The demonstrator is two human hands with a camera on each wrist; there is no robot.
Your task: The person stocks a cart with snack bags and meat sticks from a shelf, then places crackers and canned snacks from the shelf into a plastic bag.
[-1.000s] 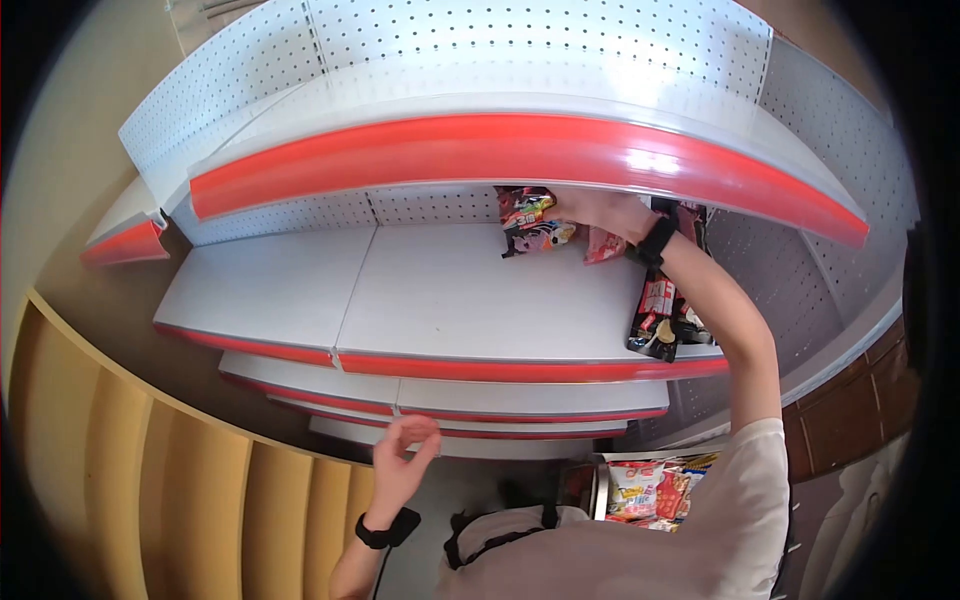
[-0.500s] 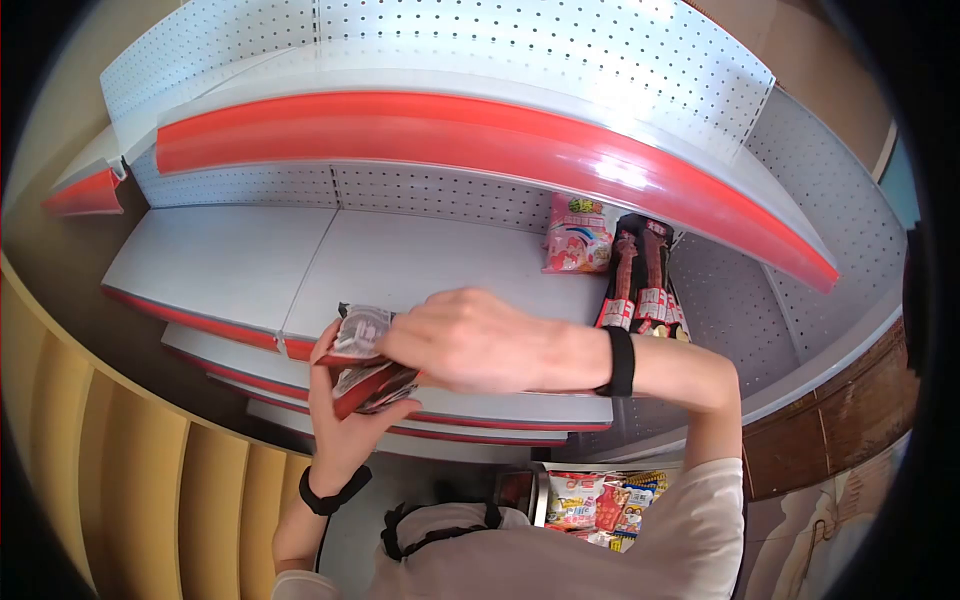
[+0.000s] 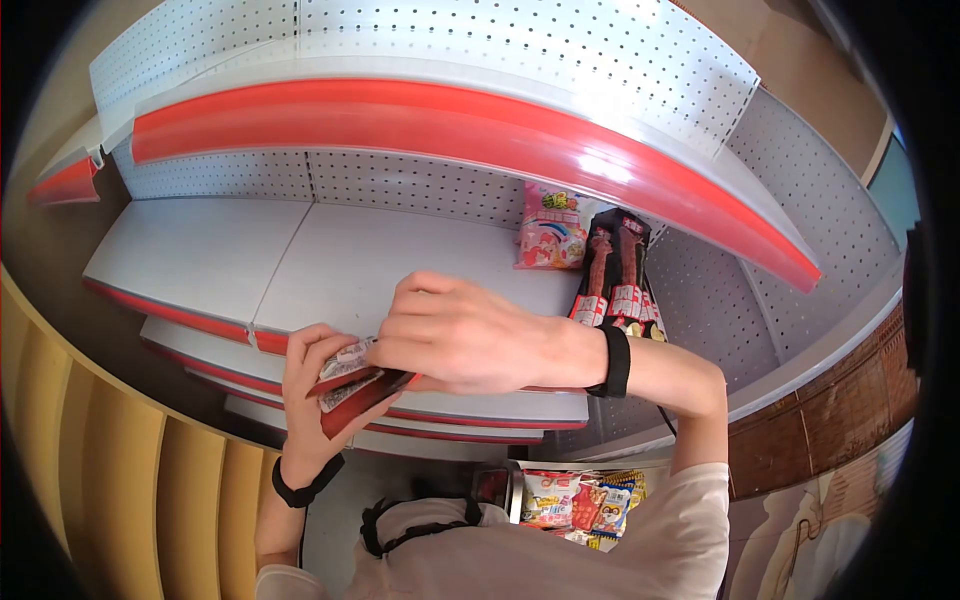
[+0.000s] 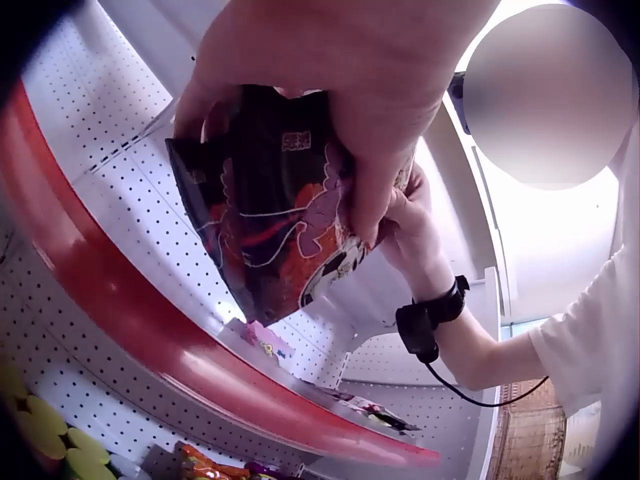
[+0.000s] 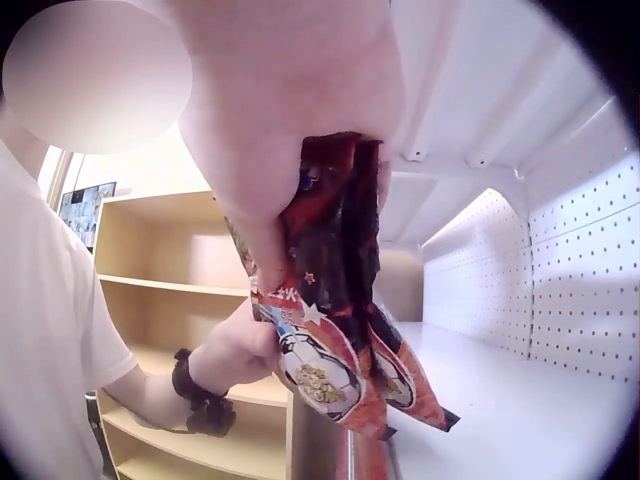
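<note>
Two dark snack bags (image 3: pixel 350 395) with red backs are held between both hands, out in front of the shelf edge. My left hand (image 3: pixel 312 395) grips them from the left, its fingers around one side and thumb along the other. From the right, my right hand (image 3: pixel 465 335) pinches the bags along their upper side. In the right wrist view the two bags (image 5: pixel 330 270) hang side by side, each showing a football picture. The left wrist view shows a cartoon print on the nearer bag (image 4: pixel 275 210).
On the shelf (image 3: pixel 400 260), a pink bag (image 3: pixel 552 235) stands at the back beside long black snack packs (image 3: pixel 625 265). An upper shelf with a red front strip (image 3: pixel 440 125) overhangs them. Below right sits a container of snacks (image 3: pixel 575 505). Wooden shelves (image 3: pixel 130 430) line the left.
My right hand has come from the shelf's back, bringing the dark bags left and forward. My left hand, with nothing in it before, has risen and taken hold of them too.
</note>
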